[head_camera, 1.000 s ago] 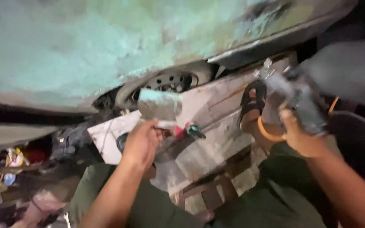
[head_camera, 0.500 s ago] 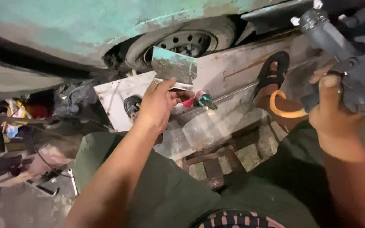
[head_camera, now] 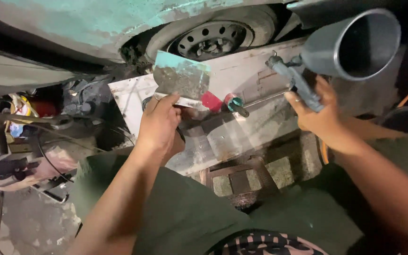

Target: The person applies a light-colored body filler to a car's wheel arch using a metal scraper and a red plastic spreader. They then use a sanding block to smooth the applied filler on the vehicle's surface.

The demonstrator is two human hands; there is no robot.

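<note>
Head view, left side: my left hand [head_camera: 159, 125] grips a flat scraper blade [head_camera: 181, 80], smeared with grey-green filler.
Middle: blade is above my fingers, just below the car wheel [head_camera: 211, 38].
Right side: my right hand [head_camera: 319, 113] clasps the spray gun [head_camera: 345, 52], cup open.
Advice: I think keep blade level, gun pointed away.

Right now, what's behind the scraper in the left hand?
Behind the scraper held by the left hand: a dark wheel under the greenish car body, and a pale board. The blade hides the wheel's lower left part.
</note>
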